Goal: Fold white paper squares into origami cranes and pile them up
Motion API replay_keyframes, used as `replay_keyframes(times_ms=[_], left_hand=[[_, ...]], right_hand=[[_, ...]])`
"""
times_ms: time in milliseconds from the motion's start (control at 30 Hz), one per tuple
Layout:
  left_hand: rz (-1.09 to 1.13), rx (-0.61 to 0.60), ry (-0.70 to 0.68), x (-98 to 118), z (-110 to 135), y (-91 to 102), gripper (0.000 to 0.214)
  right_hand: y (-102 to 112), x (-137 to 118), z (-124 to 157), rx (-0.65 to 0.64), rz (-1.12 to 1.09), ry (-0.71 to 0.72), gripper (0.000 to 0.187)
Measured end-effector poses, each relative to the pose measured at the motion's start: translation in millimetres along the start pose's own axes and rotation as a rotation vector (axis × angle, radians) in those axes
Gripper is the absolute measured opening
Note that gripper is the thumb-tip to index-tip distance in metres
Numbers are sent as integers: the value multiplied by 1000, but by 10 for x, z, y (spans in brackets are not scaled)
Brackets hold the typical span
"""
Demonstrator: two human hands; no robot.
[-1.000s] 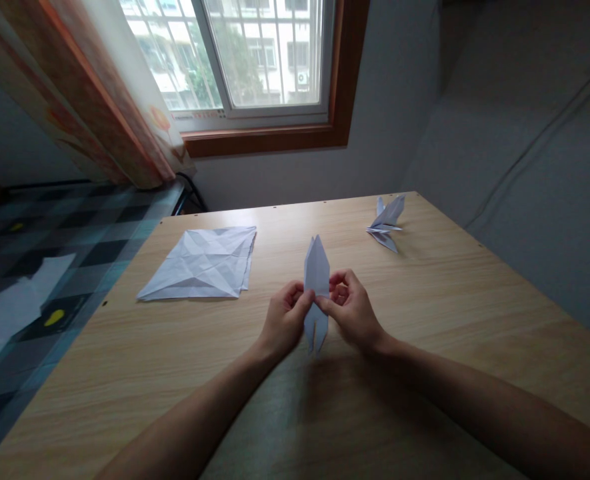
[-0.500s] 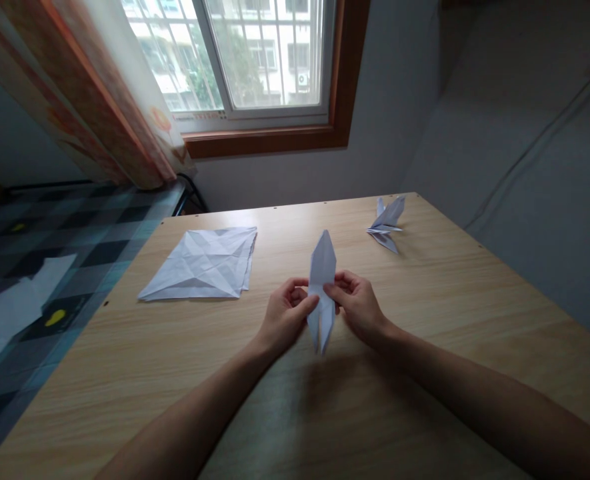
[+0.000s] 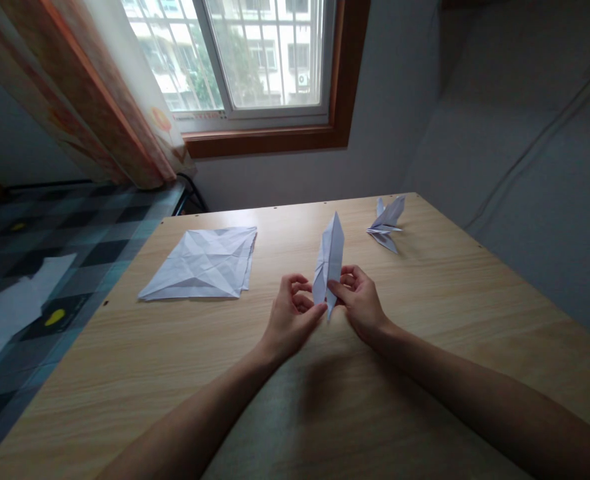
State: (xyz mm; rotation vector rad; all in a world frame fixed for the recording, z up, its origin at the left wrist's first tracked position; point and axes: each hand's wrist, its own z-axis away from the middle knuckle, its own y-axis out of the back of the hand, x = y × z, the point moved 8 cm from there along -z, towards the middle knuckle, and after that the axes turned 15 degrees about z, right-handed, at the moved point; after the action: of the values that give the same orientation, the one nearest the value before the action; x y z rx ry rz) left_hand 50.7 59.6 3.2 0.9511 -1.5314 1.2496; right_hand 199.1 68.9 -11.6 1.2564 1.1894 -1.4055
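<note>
A long, narrow piece of folded white paper (image 3: 331, 257) stands upright over the middle of the table, pointed at its top and tapering to a tip below. My right hand (image 3: 359, 297) pinches its lower right side, thumb in front and fingers behind. On the other side, my left hand (image 3: 295, 310) is open, with its fingers curled loosely and apart from the thumb. The left thumb tip reaches the lower end of the paper; whether it presses on it I cannot tell. At the back right lies another folded paper piece (image 3: 387, 217) with several pointed flaps.
Creased, flat white sheets (image 3: 205, 263) lie at the table's left. The wooden table (image 3: 185, 373) ends at the back below a window (image 3: 269, 53). Left of it, more white paper (image 3: 19, 307) rests on a checked cloth (image 3: 5, 247). A curtain (image 3: 109, 100) hangs above.
The folded paper has risen and turned, so a different face with a lengthwise edge shows and its two lower points no longer appear separately. My left fingers have come away from its side.
</note>
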Motion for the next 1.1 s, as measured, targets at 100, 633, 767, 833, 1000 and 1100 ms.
replay_keyframes(times_ms=[100, 633, 767, 833, 1000, 1100], left_hand=[[-163, -61, -25, 5, 21, -36, 32], [-203, -2, -132, 120, -7, 50, 15], [-246, 23, -223, 239, 1, 60, 10], [-262, 10, -254, 267, 11, 39, 11], [-300, 12, -267, 272, 27, 34, 14], [-324, 39, -267, 289, 34, 56, 7]], right_hand=[[14, 21, -16, 24, -96, -37, 39], [-134, -37, 8, -181, -238, -80, 17], [-112, -26, 3, -154, -218, -94, 15], [-135, -45, 16, -181, -205, -99, 14], [-181, -77, 58, -221, -215, -121, 14], [-200, -87, 82, -246, -227, -125, 15]])
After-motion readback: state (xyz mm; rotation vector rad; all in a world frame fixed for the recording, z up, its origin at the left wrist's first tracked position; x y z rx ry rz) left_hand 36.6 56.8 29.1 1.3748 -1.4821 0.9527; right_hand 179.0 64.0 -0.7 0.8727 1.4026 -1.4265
